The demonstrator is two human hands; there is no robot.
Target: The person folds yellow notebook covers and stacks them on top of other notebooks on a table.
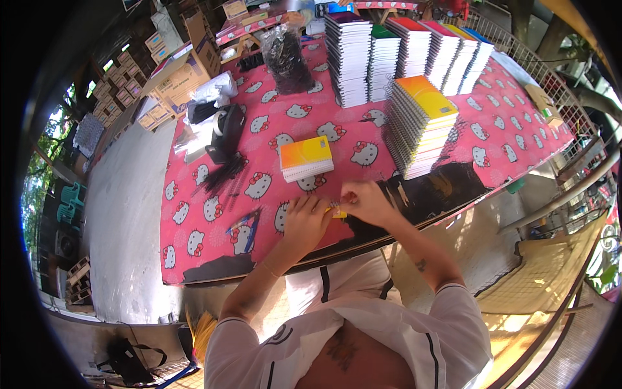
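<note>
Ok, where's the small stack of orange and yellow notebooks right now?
The small notebook stack sits mid-table on the pink tablecloth, just beyond both hands, left of the tall notebook pile.

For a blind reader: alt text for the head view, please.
Both hands, left hand and right hand, pinch a small yellow item over a pink cartoon-cat tablecloth. Beyond lie a small notebook stack and taller spiral-notebook stacks.
</note>
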